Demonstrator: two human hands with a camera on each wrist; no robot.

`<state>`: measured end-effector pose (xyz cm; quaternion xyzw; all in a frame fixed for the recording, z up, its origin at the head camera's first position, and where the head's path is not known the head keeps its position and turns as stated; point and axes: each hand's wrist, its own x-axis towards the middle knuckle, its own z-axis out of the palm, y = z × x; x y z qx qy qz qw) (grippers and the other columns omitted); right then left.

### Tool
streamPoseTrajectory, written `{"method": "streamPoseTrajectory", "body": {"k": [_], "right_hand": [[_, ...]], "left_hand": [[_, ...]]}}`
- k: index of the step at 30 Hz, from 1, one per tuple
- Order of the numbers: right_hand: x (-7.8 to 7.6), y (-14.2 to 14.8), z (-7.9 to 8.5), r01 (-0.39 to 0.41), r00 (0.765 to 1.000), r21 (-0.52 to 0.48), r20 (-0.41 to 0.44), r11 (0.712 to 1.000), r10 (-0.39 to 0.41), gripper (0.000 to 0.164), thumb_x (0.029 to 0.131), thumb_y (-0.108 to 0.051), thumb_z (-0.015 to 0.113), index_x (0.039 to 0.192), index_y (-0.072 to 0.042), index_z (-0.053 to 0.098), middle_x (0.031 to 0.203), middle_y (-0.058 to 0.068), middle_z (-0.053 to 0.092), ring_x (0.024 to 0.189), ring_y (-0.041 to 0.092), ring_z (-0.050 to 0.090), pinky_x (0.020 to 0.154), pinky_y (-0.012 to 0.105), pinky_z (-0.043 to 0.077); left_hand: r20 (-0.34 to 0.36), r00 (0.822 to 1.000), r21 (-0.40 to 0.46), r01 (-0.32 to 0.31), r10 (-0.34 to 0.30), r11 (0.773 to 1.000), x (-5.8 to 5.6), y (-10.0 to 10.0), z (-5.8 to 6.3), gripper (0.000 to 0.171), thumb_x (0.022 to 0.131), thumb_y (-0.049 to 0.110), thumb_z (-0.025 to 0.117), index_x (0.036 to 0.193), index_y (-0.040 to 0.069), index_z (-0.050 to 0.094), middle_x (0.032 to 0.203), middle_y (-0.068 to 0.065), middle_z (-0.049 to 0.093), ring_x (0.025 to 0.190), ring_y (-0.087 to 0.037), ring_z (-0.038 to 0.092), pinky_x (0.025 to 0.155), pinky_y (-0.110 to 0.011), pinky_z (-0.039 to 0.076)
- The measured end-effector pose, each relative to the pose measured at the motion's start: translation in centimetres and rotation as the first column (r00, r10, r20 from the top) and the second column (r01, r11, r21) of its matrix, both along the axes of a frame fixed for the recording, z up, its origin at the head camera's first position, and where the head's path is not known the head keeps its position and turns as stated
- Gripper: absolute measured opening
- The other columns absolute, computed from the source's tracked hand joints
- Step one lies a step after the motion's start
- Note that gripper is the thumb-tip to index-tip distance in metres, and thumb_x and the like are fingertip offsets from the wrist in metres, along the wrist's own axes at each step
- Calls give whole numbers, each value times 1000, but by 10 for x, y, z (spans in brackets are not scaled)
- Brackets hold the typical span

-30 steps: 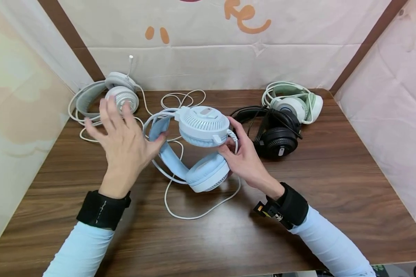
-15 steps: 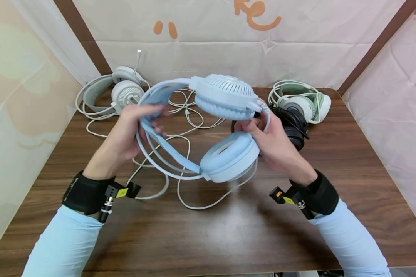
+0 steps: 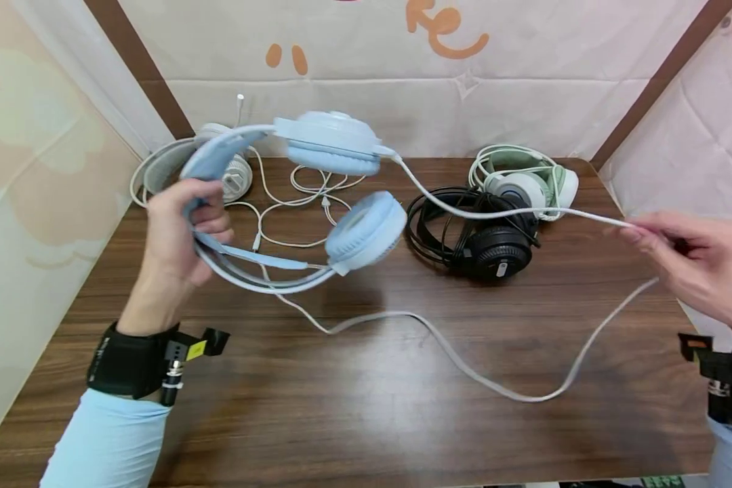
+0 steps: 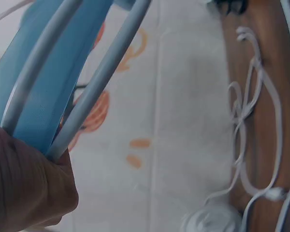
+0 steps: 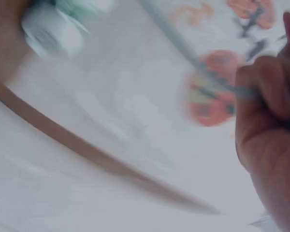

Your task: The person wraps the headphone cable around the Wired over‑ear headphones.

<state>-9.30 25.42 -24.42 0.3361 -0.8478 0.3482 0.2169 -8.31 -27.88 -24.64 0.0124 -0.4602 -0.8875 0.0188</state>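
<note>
Light blue headphones [image 3: 366,234] hang in the air left of the middle of the head view, ear cups toward the right. My left hand [image 3: 179,227] grips them by the headband [image 4: 48,72], its fingers curled round the padded strip and outer bands. Far to the right, my right hand [image 3: 701,261] pinches the white cable [image 3: 494,215], which runs fairly taut from the upper ear cup. Below that hand, the cable [image 3: 524,398] loops down and back left across the table. In the right wrist view the cable [image 5: 183,53] enters the curled fingers of the right hand [image 5: 270,111].
Black headphones [image 3: 494,251] lie right of the middle on the wooden table [image 3: 390,420]. Behind them sit white-and-green headphones [image 3: 524,183] with their cable wound round. White headphones [image 3: 236,177] stand at the back left, partly hidden. Loose white cable [image 3: 293,203] lies near the back wall.
My left hand took hold of the headband and moved left with the headphones. The right hand let go of the ear cups and drew the cable out to the right.
</note>
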Motion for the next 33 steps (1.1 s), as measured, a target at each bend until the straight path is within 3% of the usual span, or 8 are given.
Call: {"method": "streamPoseTrajectory", "body": {"k": [4,9,11,13,16,22,28,33], "right_hand": [[2,-54,37,-158,937,76,-302,984,174,17,97,-14,68,104,-4,80,81,-12,72,59,-7,43,59,8,29],[-16,-144,67,-241,713,348,-570,906,409,25,93,-23,74,118,-21,77,65,-14,51,52,1,31,46,23,21],[-27,-174,80,-186,669,451,-592,873,449,18,96,-28,71,112,-22,75,62,-9,40,48,5,25,44,26,16],[-42,-193,87,-134,680,524,-569,841,463,15,101,-31,64,100,-18,71,60,-5,42,44,10,30,42,29,19],[-71,-198,79,-175,788,528,-431,831,439,18,102,-28,63,93,-15,72,64,-3,60,48,14,46,46,32,31],[-108,-160,5,-318,940,322,-18,892,341,15,94,-3,67,105,-7,77,87,3,77,64,9,57,62,25,46],[-60,-156,-55,-296,946,294,-43,909,322,7,94,-3,65,98,-7,70,79,0,69,68,8,61,62,33,53],[-22,-166,-53,-283,907,319,-219,904,361,15,103,-20,58,96,-11,67,77,-6,63,61,2,53,55,27,49]], "left_hand": [[3,999,-131,45,-45,990,-3,19,-9,34,101,3,37,69,17,40,64,6,17,52,-8,8,54,-23,-1],[46,998,-276,50,-39,960,-4,44,-17,34,95,1,48,65,15,45,54,10,22,49,-8,11,45,-21,10],[65,995,-318,96,-79,943,-2,53,-21,33,93,2,51,64,15,49,52,11,25,47,-7,14,45,-20,14],[67,986,-345,165,-152,924,1,61,-24,33,92,2,51,63,16,46,54,10,22,47,-6,15,45,-20,14],[34,964,-326,259,-262,909,7,66,-30,34,91,0,45,62,16,38,59,6,15,48,-7,12,47,-22,8],[-97,934,10,346,-344,938,8,57,-39,28,86,-1,37,66,19,33,60,5,10,48,-7,9,45,-21,3],[26,966,412,224,-257,883,-9,40,-33,19,71,4,53,62,14,40,58,10,20,47,-4,17,49,-13,15],[96,984,343,110,-152,933,-12,31,-34,23,78,2,42,59,14,38,55,9,22,46,-4,19,51,-14,13]]}}
